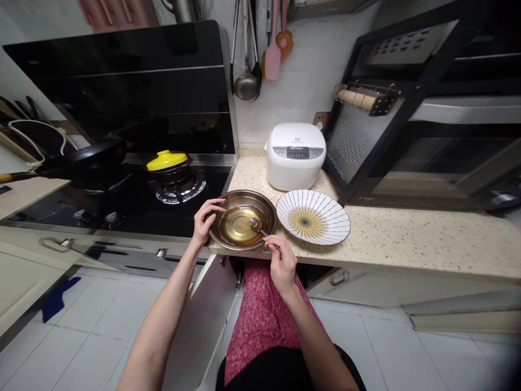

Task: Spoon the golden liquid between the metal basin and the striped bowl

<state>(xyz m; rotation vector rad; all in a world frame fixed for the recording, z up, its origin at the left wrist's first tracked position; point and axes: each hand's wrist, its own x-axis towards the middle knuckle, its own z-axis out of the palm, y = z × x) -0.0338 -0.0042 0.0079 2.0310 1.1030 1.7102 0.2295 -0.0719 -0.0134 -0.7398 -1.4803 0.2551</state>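
Nearest the camera, the right hand (282, 262) is closed around the handle of a metal spoon (258, 225), whose bowl dips into the amber liquid pooled in a shallow metal dish (243, 219). The left hand (204, 219) pinches the dish's left rim, fingers curled over the edge and thumb beneath. The dish sits at the front edge of the speckled countertop (407, 233), its near rim overhanging slightly, right beside the hob.

Just to the right of the dish, almost touching it, lies a white plate with dark radiating lines and a yellow centre (313, 216). Behind both stands a white rice cooker (296, 155) against the wall. To the left, on the black gas hob (130, 203), a dark pot with a yellow lid (167, 161) rests on a burner, and a black frying pan (87, 158) sits farther left. A ladle (246, 84) and a pink spatula (273, 54) hang on the wall above.
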